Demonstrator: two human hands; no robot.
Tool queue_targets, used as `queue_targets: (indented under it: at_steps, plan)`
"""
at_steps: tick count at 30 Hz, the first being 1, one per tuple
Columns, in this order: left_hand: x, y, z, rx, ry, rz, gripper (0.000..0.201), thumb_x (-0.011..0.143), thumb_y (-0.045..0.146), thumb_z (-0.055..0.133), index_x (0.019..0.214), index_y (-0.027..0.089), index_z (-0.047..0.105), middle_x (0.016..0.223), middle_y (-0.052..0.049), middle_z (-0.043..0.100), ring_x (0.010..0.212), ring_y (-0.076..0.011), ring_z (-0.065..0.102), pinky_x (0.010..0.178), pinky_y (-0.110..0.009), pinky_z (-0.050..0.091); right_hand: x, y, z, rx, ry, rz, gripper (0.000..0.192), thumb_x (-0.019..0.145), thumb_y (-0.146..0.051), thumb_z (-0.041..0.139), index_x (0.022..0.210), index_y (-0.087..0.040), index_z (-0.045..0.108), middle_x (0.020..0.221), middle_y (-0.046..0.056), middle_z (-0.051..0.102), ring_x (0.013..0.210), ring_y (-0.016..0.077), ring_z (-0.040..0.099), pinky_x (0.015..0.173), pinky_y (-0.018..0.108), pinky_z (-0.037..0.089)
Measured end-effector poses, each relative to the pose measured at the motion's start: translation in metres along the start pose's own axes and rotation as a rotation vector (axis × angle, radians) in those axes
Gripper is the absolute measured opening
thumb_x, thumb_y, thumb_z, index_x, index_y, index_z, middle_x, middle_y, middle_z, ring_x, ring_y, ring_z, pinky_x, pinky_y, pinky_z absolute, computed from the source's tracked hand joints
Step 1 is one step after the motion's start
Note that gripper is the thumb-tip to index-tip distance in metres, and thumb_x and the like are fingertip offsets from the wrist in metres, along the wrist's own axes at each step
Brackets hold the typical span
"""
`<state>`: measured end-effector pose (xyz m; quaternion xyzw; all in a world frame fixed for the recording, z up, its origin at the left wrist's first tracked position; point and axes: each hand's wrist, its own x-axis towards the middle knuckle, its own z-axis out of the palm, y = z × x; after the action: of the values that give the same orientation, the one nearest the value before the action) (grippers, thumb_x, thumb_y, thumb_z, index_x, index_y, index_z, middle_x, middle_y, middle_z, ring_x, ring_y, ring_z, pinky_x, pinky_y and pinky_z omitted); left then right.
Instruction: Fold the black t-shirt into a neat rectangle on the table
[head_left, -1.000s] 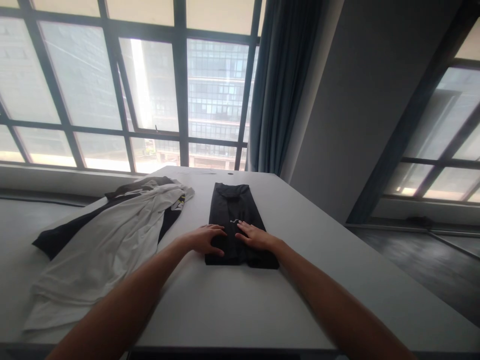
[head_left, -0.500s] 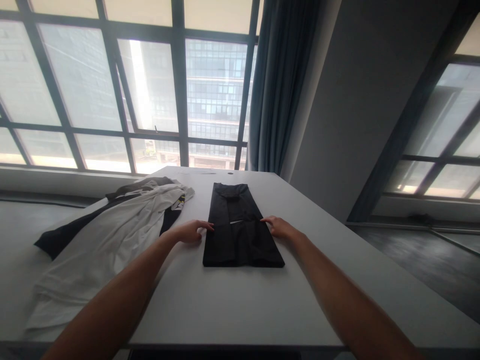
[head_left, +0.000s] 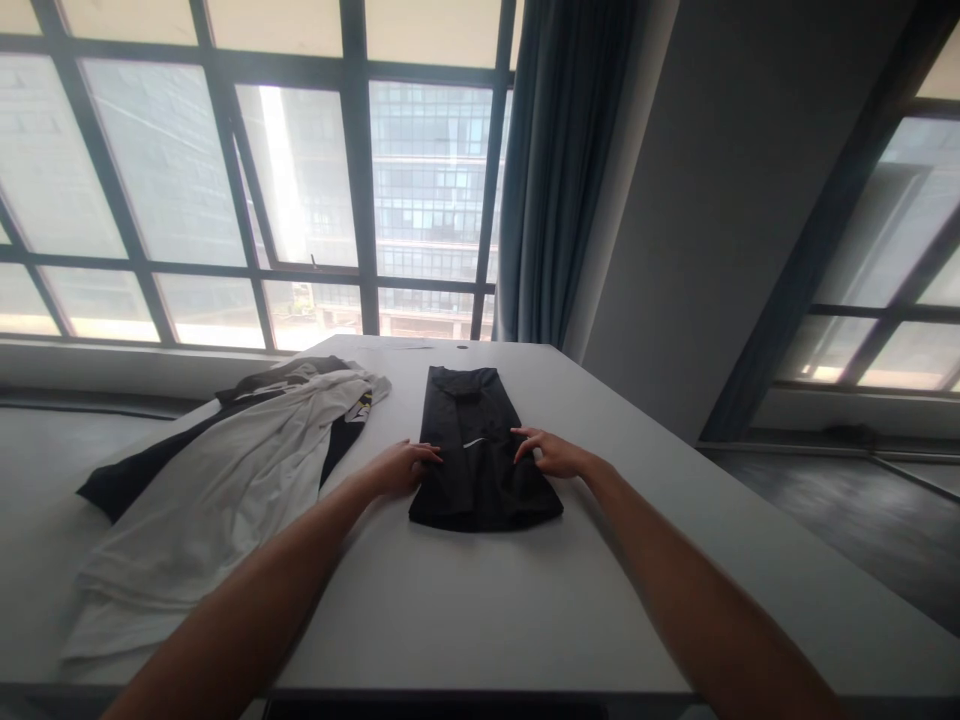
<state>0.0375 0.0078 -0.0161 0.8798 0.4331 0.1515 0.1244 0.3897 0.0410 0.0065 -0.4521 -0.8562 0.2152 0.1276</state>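
Folded black garment (head_left: pixel 480 460) btwn left hand (head_left: pixel 397 467) & right hand (head_left: pixel 556 457).

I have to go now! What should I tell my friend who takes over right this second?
Left hand: fingers on the left edge of the black garment, seeming to pinch it.
Right hand: fingers on its right edge, likewise.
The black garment lies on the white table as a long narrow strip, sides already folded in, a small white logo facing up.
A loose heap of white and black clothes lies to the left, unfolded.
Done: the lengthwise folds.
Left, most likely: folding the strip shorter end to end, then the heap.
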Motion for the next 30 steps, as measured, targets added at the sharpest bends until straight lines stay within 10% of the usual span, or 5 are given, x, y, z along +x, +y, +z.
queue_targets:
  at_steps: [6, 11, 16, 30]
  plan:
    - [0.005, -0.003, -0.015, -0.34, 0.073, -0.03, 0.022, 0.075, 0.019, 0.058, 0.089, 0.015, 0.074, 0.079, -0.005, 0.073, 0.078, -0.0202, 0.068, 0.077, -0.031, 0.054, -0.005, -0.001, -0.01, 0.305, -0.041, 0.037, 0.021, 0.071, -0.031, 0.068, 0.083, -0.015, 0.074, 0.09, 0.006, 0.074, 0.092, 0.025, 0.067, 0.089, 0.035, 0.051]
    - [0.009, -0.014, -0.015, -0.758, 0.247, -0.326, 0.028, 0.078, 0.034, 0.062, 0.091, 0.01, 0.068, 0.056, 0.002, 0.056, 0.05, -0.0116, 0.055, 0.05, -0.023, 0.045, 0.006, -0.001, -0.001, 0.441, 0.355, 0.145, 0.03, 0.082, -0.038, 0.06, 0.092, -0.011, 0.071, 0.081, 0.005, 0.071, 0.074, 0.0178, 0.063, 0.067, 0.026, 0.049]
    - [0.008, -0.015, -0.006, -0.537, 0.263, -0.468, 0.044, 0.072, 0.033, 0.074, 0.108, 0.009, 0.067, 0.065, 0.001, 0.063, 0.047, -0.0113, 0.054, 0.044, -0.022, 0.042, 0.018, 0.005, 0.019, 0.336, 0.339, 0.406, 0.032, 0.084, -0.031, 0.068, 0.107, -0.008, 0.066, 0.077, 0.007, 0.07, 0.058, 0.0141, 0.059, 0.052, 0.022, 0.045]
    - [0.009, -0.007, -0.018, -0.376, 0.108, -0.734, 0.079, 0.079, 0.013, 0.062, 0.152, 0.009, 0.031, 0.082, -0.009, 0.071, 0.052, -0.0164, 0.066, 0.049, -0.024, 0.052, 0.025, 0.004, 0.027, 0.107, 0.308, 0.213, 0.028, 0.076, -0.014, 0.068, 0.103, -0.016, 0.075, 0.093, 0.004, 0.07, 0.074, 0.0123, 0.061, 0.071, 0.022, 0.048]
